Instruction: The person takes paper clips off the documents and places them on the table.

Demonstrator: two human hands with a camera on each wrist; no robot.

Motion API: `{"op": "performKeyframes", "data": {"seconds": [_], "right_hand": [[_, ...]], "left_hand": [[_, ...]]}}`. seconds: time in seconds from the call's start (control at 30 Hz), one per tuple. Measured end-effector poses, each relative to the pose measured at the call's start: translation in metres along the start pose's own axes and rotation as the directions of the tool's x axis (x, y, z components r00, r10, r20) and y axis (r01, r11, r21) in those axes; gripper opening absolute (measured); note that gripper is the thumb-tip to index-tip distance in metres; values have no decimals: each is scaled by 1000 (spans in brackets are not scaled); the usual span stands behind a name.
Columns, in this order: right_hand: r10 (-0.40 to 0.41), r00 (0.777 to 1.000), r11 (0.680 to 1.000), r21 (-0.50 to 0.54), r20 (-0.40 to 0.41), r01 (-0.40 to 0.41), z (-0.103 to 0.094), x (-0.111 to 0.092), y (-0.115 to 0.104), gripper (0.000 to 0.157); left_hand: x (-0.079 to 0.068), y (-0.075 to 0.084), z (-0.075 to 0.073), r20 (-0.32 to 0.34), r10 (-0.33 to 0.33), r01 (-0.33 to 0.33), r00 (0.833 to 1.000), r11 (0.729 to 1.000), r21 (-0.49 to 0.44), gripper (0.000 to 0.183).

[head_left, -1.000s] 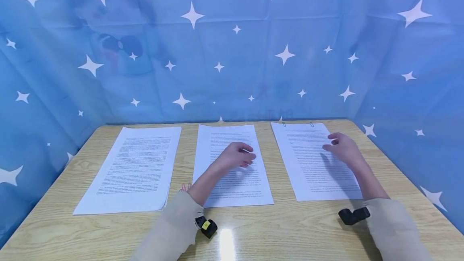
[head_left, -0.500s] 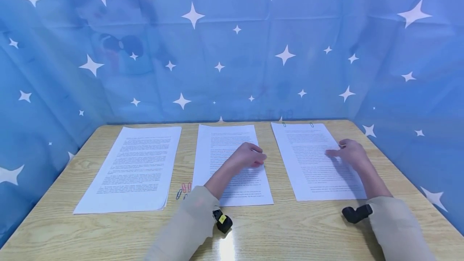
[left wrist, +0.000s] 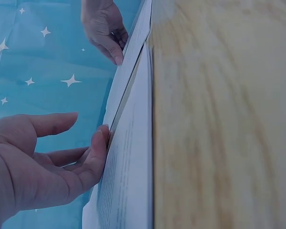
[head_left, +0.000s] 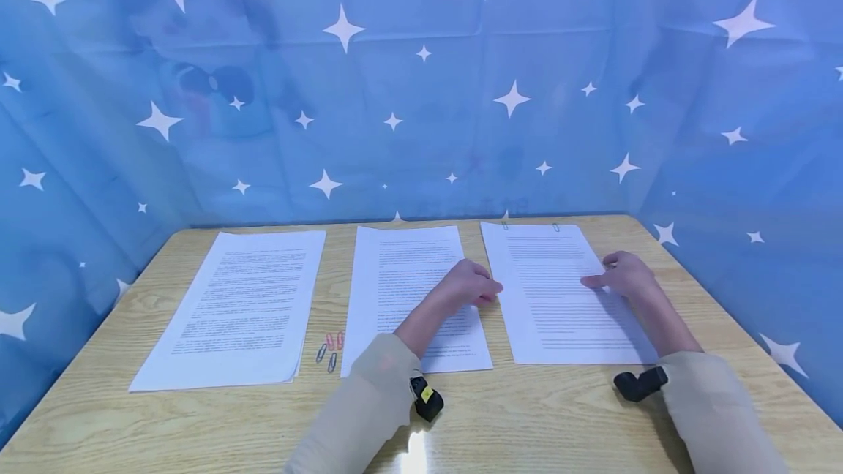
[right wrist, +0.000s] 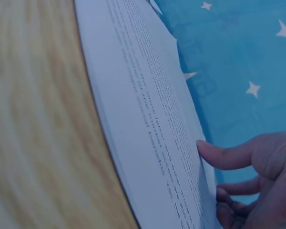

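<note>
A stack of printed paper (head_left: pixel 553 298) lies at the right, with two paper clips (head_left: pixel 556 227) on its top edge. My right hand (head_left: pixel 626 276) grips its right edge, thumb on the top page and fingers curled at the side; in the right wrist view the thumb (right wrist: pixel 224 155) lies on the sheet. My left hand (head_left: pixel 469 284) reaches over the middle paper stack (head_left: pixel 415 262), its fingertips right at the left edge of the right stack. In the left wrist view its thumb stands away from the bent fingers (left wrist: pixel 97 157), with nothing held between them.
A third stack of printed paper (head_left: pixel 244 306) lies at the left of the wooden table (head_left: pixel 527 415). Several loose paper clips (head_left: pixel 331 342), pink and dark, lie between the left and middle stacks. A blue starry curtain (head_left: pixel 421 93) hangs behind the table.
My left hand has moved right, from over the middle stack to the right stack's edge. My right hand has closed in on that stack, whose pages have slid left.
</note>
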State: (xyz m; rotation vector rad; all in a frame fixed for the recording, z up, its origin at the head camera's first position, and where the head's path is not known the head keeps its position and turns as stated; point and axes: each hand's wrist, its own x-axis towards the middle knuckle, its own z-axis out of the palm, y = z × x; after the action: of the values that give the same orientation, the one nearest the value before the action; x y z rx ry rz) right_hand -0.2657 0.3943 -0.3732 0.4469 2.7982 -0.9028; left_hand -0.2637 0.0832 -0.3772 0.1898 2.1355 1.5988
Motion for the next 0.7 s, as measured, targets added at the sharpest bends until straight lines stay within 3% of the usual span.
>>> {"op": "performKeyframes", "data": {"seconds": [0.3, 0.7], "right_hand": [[42, 999, 993, 106, -7, -41, 0, 1, 3, 78], [20, 996, 980, 197, -82, -3, 0, -1, 5, 64]], "left_hand": [[0, 5, 7, -30, -34, 34, 999, 999, 4, 28], [3, 4, 9, -28, -31, 28, 999, 996, -81, 27]]}}
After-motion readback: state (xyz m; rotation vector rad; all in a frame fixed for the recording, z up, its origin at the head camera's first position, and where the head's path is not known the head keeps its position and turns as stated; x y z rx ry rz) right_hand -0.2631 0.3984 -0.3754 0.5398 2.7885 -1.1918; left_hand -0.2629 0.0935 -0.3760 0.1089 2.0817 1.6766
